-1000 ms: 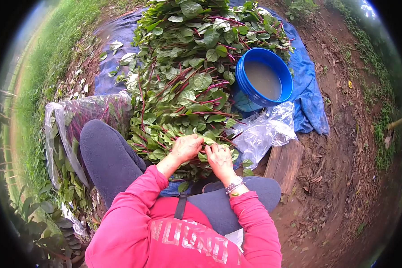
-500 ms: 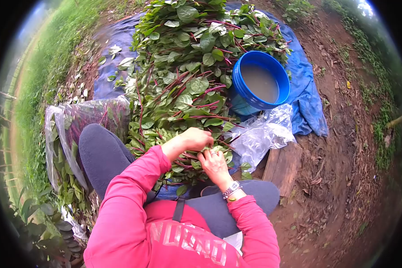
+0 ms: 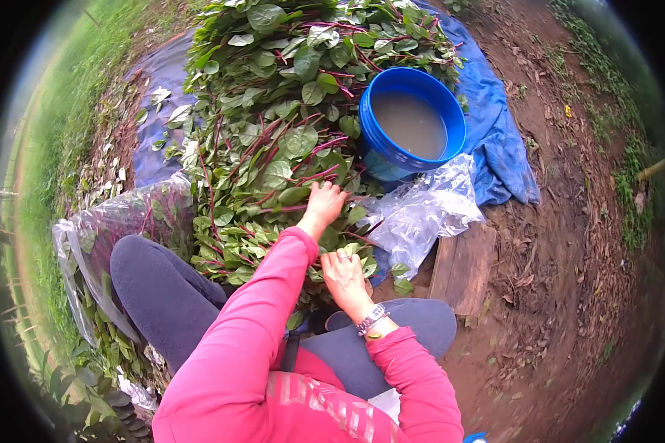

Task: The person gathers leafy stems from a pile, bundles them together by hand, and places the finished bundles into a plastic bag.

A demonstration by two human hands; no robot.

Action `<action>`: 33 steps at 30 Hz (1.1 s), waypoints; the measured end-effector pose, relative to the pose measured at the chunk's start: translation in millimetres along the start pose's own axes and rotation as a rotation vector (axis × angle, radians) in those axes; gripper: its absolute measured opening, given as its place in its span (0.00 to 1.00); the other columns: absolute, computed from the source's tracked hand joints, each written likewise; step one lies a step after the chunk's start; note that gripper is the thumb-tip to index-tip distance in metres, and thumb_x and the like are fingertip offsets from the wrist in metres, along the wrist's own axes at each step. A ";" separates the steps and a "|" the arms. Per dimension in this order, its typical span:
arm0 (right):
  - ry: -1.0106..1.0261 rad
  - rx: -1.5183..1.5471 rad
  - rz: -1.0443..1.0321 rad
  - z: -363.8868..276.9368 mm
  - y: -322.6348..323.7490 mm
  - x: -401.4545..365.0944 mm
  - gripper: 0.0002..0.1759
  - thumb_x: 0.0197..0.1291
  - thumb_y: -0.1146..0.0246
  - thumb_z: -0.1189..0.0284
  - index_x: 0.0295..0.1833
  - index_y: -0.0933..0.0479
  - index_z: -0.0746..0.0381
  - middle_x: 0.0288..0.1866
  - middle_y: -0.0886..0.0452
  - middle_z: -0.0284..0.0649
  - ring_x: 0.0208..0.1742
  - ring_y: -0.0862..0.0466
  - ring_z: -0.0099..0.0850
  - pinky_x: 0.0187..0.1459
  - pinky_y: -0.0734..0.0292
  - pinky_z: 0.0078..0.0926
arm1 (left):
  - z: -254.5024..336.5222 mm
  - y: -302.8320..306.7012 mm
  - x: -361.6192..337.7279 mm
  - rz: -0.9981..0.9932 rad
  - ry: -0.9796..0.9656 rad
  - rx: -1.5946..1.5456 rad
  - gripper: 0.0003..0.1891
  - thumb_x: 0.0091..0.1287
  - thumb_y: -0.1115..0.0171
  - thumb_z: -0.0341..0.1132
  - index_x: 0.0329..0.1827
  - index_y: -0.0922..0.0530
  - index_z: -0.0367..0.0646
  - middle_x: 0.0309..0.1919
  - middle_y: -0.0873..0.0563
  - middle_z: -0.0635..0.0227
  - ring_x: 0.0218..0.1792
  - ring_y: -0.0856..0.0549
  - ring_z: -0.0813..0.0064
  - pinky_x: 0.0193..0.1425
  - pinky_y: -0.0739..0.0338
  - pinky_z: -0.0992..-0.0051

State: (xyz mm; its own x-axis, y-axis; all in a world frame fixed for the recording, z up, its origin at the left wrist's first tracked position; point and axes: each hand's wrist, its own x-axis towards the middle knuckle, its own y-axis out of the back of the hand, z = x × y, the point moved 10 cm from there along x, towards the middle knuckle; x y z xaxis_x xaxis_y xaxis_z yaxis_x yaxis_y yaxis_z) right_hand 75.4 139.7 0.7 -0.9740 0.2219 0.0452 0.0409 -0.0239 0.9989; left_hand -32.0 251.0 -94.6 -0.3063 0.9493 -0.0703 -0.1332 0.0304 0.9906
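Observation:
A big heap of leafy greens (image 3: 273, 140) with purple-red stems lies in front of me. My left hand (image 3: 324, 205) reaches into the heap, its fingers closed on a red-stemmed sprig (image 3: 281, 208). Nearer my lap, my right hand (image 3: 345, 279), with a ring and a wristwatch, is closed around a bunch of leafy greens (image 3: 314, 275). The fingers of that hand partly cover the stems.
A blue bucket (image 3: 367, 122) of cloudy water stands right of the heap on a blue tarp (image 3: 495, 140). Near it are a crumpled clear plastic sheet (image 3: 428, 214) and a wooden board (image 3: 462, 269). A clear bag (image 3: 77, 244) of greens sits by my left knee.
My left hand has moved away from my right hand, forward into the heap, and taken hold of a sprig. My right hand stays low at the bunch. The view has shifted slightly.

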 end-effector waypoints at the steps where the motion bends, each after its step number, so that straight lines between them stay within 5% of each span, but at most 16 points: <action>1: -0.022 -0.003 -0.013 3.5 -3.9 -0.8 0.09 0.48 0.42 0.71 0.39 0.28 0.55 0.32 0.27 0.32 0.43 0.26 0.29 0.40 0.35 0.29 | -2.0 -1.0 -1.6 -0.003 -0.005 0.001 0.11 0.62 0.50 0.36 0.44 0.22 0.51 0.43 0.19 0.68 0.53 0.23 0.66 0.52 0.32 0.54; 8: -0.059 0.027 -0.039 8.5 -2.9 4.2 0.08 0.48 0.41 0.71 0.37 0.28 0.56 0.34 0.26 0.34 0.46 0.26 0.30 0.45 0.35 0.34 | -26.2 -2.7 -36.3 -0.190 0.063 -0.253 0.12 0.60 0.47 0.39 0.44 0.23 0.48 0.40 0.20 0.64 0.49 0.21 0.63 0.51 0.32 0.52; 11: -0.051 0.019 -0.079 6.2 -6.1 5.4 0.06 0.51 0.42 0.71 0.37 0.27 0.56 0.35 0.23 0.38 0.52 0.26 0.33 0.56 0.36 0.45 | -19.9 -4.0 -43.8 -0.156 0.009 -0.070 0.17 0.58 0.42 0.44 0.51 0.24 0.55 0.45 0.19 0.67 0.50 0.21 0.65 0.55 0.36 0.52; 14: -0.061 -0.002 -0.082 7.7 -11.5 0.6 0.06 0.51 0.42 0.71 0.36 0.27 0.57 0.34 0.23 0.37 0.51 0.26 0.34 0.55 0.35 0.44 | -19.5 -15.6 -45.0 -0.269 0.089 -0.001 0.17 0.56 0.40 0.46 0.49 0.22 0.57 0.43 0.18 0.72 0.51 0.22 0.66 0.54 0.36 0.53; 16: -0.096 0.066 -0.167 11.0 -23.4 -3.1 0.07 0.52 0.42 0.71 0.38 0.26 0.59 0.41 0.22 0.41 0.56 0.27 0.37 0.59 0.37 0.48 | -23.3 -5.0 -55.7 -0.216 0.115 -0.069 0.14 0.55 0.38 0.46 0.44 0.20 0.59 0.41 0.17 0.73 0.50 0.22 0.67 0.53 0.35 0.53; 18: -0.066 0.034 0.074 13.0 3.0 -2.6 0.09 0.53 0.43 0.71 0.40 0.25 0.60 0.51 0.25 0.46 0.63 0.30 0.39 0.64 0.41 0.52 | -23.0 21.6 -71.0 -0.124 0.068 -0.314 0.10 0.55 0.39 0.44 0.39 0.18 0.60 0.39 0.17 0.70 0.49 0.21 0.65 0.51 0.33 0.55; 19: -0.071 0.053 0.022 14.1 0.0 -2.6 0.11 0.53 0.43 0.72 0.43 0.26 0.61 0.60 0.30 0.48 0.68 0.35 0.41 0.67 0.45 0.55 | -22.6 31.5 -81.9 -0.145 0.015 -0.381 0.09 0.55 0.39 0.43 0.38 0.16 0.60 0.37 0.16 0.67 0.46 0.20 0.64 0.49 0.29 0.59; 20: -0.071 0.061 0.021 13.9 -1.7 -3.4 0.11 0.53 0.43 0.72 0.43 0.26 0.61 0.60 0.30 0.48 0.68 0.35 0.41 0.67 0.45 0.55 | -30.2 34.4 -91.7 -0.152 0.018 -0.378 0.09 0.55 0.39 0.43 0.38 0.16 0.60 0.37 0.16 0.67 0.46 0.20 0.64 0.49 0.29 0.59; 22: -0.064 0.070 0.012 12.9 -6.3 -3.0 0.11 0.54 0.43 0.71 0.44 0.26 0.60 0.53 0.27 0.46 0.62 0.30 0.41 0.67 0.46 0.56 | -20.4 15.9 -117.2 -0.472 -0.150 -0.568 0.12 0.55 0.37 0.43 0.41 0.15 0.58 0.36 0.15 0.65 0.45 0.18 0.62 0.48 0.25 0.63; 23: -0.058 0.084 -0.172 10.1 -17.5 -1.8 0.12 0.54 0.44 0.72 0.45 0.26 0.61 0.44 0.24 0.43 0.51 0.24 0.39 0.66 0.44 0.56 | -26.1 15.8 -121.7 -0.535 -0.130 -0.622 0.13 0.55 0.36 0.44 0.43 0.15 0.56 0.36 0.14 0.63 0.43 0.16 0.61 0.49 0.23 0.66; 24: -0.060 0.088 -0.172 9.1 -17.6 -1.2 0.12 0.54 0.44 0.72 0.45 0.26 0.61 0.44 0.24 0.43 0.51 0.24 0.39 0.66 0.44 0.56 | -30.9 19.3 -119.2 -0.619 -0.090 -0.763 0.13 0.56 0.37 0.43 0.43 0.15 0.53 0.37 0.14 0.62 0.44 0.16 0.61 0.50 0.23 0.66; 28: 0.037 0.076 -0.133 -1.3 -12.8 1.3 0.15 0.55 0.45 0.73 0.48 0.28 0.64 0.35 0.23 0.39 0.43 0.21 0.35 0.63 0.39 0.54 | -98.1 39.9 -59.7 0.081 0.295 -0.535 0.09 0.60 0.41 0.39 0.38 0.18 0.46 0.38 0.18 0.58 0.43 0.18 0.59 0.48 0.24 0.64; 31: 0.044 0.074 -0.150 -4.8 -12.3 1.8 0.15 0.55 0.45 0.73 0.49 0.27 0.63 0.36 0.23 0.39 0.43 0.21 0.35 0.63 0.39 0.53 | -98.3 63.8 -41.3 0.332 0.358 -0.405 0.07 0.60 0.43 0.38 0.37 0.21 0.47 0.40 0.23 0.59 0.45 0.21 0.60 0.47 0.25 0.61; 33: 0.022 0.073 -0.118 -1.8 -8.4 2.4 0.16 0.55 0.45 0.73 0.51 0.28 0.62 0.36 0.23 0.39 0.43 0.21 0.34 0.62 0.39 0.54 | -94.9 48.7 -28.5 0.269 0.330 -0.247 0.07 0.59 0.42 0.39 0.35 0.21 0.48 0.39 0.23 0.61 0.44 0.21 0.60 0.44 0.24 0.60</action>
State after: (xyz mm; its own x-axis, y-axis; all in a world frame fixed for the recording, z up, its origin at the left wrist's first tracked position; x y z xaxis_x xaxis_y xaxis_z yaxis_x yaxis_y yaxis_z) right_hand 72.3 138.7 -7.6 -0.9777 0.1972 -0.0724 -0.0591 0.0728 0.9956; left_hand -119.3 195.8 -55.5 -0.6371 0.7627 0.1112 -0.2160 -0.3152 0.9241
